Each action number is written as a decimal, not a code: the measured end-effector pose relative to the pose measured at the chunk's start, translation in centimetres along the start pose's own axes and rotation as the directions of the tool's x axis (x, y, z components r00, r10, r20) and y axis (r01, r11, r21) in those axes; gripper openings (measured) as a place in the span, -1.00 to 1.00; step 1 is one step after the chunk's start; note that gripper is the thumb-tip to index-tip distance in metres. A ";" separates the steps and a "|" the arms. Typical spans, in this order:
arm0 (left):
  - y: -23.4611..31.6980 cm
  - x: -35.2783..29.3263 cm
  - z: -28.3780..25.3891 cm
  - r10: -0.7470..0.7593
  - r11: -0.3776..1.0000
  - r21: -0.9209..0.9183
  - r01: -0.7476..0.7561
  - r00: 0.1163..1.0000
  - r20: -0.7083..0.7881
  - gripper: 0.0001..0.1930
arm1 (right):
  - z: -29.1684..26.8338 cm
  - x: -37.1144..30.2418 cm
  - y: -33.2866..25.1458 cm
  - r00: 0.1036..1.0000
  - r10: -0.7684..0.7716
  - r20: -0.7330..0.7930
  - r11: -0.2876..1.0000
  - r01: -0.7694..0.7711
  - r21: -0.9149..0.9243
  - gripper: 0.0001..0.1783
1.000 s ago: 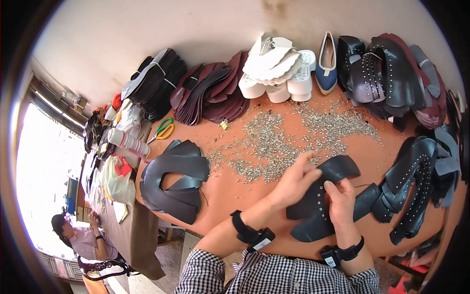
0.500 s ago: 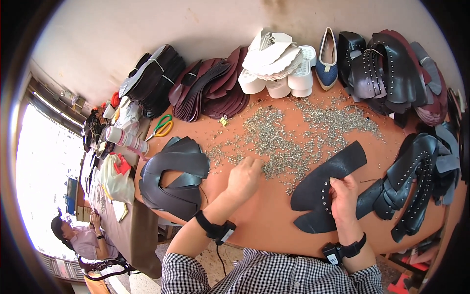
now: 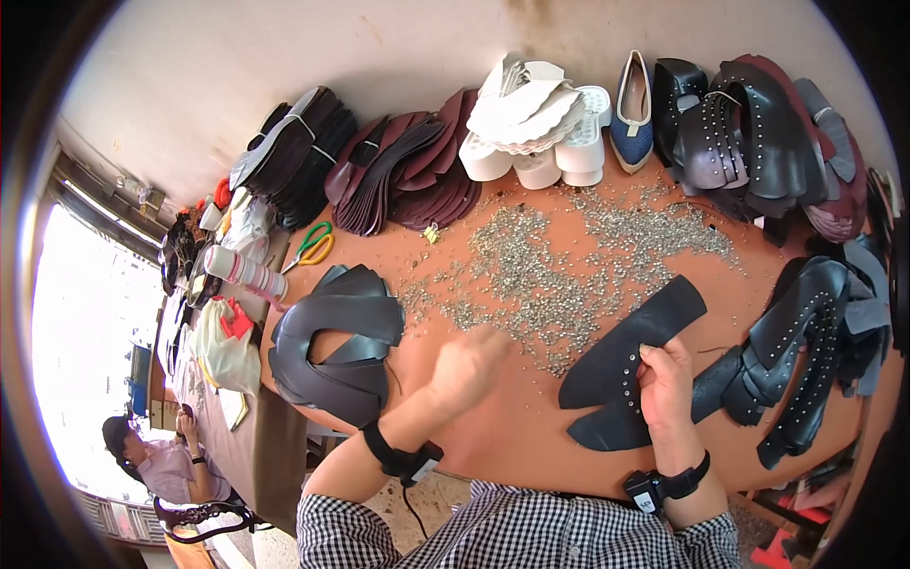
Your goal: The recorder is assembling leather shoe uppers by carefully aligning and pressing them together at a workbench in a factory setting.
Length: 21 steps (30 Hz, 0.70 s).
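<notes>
My right hand (image 3: 666, 384) grips a black leather shoe upper piece (image 3: 618, 365), thumb on top, next to a curved row of small metal studs set in it. To its left, my left hand (image 3: 469, 368) hovers over the table at the near edge of the scattered metal studs (image 3: 559, 275). Its fingers are curled together and slightly blurred; anything between them is too small to make out. Further left lies a fanned stack of plain black upper pieces (image 3: 336, 341). Several studded black uppers (image 3: 801, 332) lie right of my right hand.
Along the wall stand bundles of black (image 3: 299, 152) and maroon (image 3: 408, 175) pieces, white soles (image 3: 536, 123) and a blue shoe (image 3: 632, 123). Green-and-yellow scissors (image 3: 313, 247) lie at the left edge, near a pink-and-white bottle (image 3: 245, 273). Another person (image 3: 175, 455) sits far left.
My left hand has drawn back from the studs toward me, fingers still curled. My right hand and the black upper piece have barely shifted.
</notes>
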<state>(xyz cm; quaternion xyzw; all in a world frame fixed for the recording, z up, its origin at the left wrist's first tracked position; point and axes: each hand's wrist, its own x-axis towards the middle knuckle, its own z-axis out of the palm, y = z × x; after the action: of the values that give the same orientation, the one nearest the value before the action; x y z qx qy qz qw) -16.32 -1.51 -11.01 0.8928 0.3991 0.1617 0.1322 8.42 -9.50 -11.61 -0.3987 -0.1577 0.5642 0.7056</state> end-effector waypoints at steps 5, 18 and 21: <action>-2.2 0.8 -1.2 -0.216 0.972 -0.089 0.216 0.976 0.010 -0.86 | -0.4 0.3 0.6 1.000 0.021 0.010 1.000 -0.021 -0.006 -0.80; -3.2 -0.4 -1.8 0.006 0.999 0.037 -0.002 0.994 -0.105 -0.92 | -1.1 0.6 0.5 0.999 0.015 0.038 0.999 -0.017 0.035 -0.79; -2.1 -0.1 -1.9 -0.064 0.996 -0.064 0.058 0.994 -0.092 -0.94 | -0.8 0.5 0.3 0.999 0.018 0.047 0.998 -0.020 0.055 -0.78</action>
<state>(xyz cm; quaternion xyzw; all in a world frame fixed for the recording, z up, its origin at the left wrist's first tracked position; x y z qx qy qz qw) -18.56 -0.03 -10.10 0.8671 0.4267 0.2118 0.1455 8.91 -9.31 -12.47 -0.3670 -0.1545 0.5842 0.7072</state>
